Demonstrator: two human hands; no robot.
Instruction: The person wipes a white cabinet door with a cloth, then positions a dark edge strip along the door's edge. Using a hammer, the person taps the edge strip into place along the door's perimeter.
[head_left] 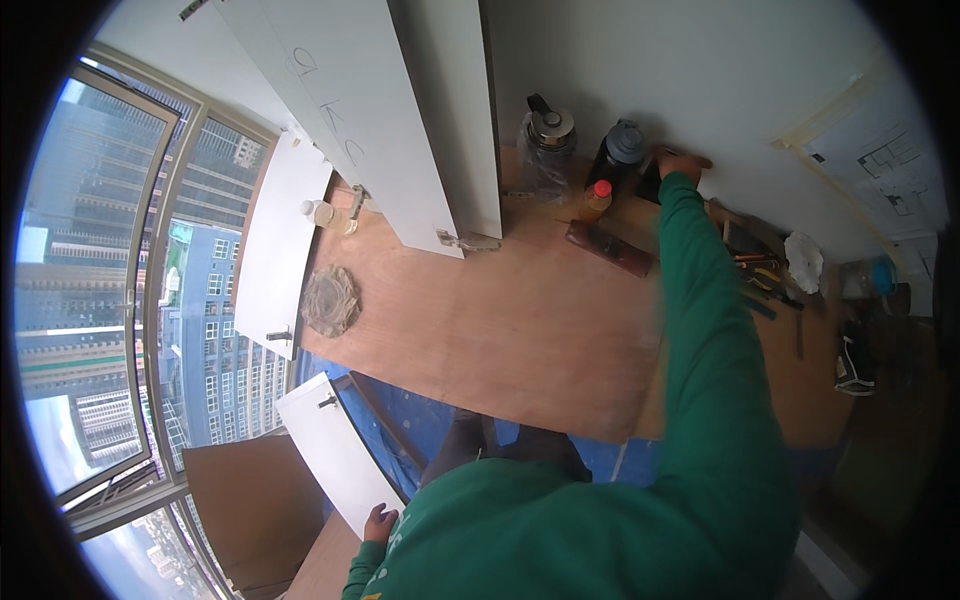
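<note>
At the lower left of the frame, the left hand lies at the near end of a short white panel, its fingers lightly bent at the edge; whether it grips or only rests there, I cannot tell. That panel, with a metal hinge toward its far end, leans slantwise beside a brown board, over blue floor covering. Beyond it, across the middle, spreads the wooden surface, with a crumpled, roundish translucent bundle on its left part and pliers and other hand tools on its right. A dark reddish-brown case lies farther back, just in front of a red-capped bottle. In the upper right, the right hand reaches to a dark object by the wall (its grip is unclear, as the sleeve covers part of it), next to a grey-lidded bottle. Left of that stands a plastic-wrapped flask, then tall white panels at upper centre. Farthest off, at the left, high buildings show through the window.
</note>
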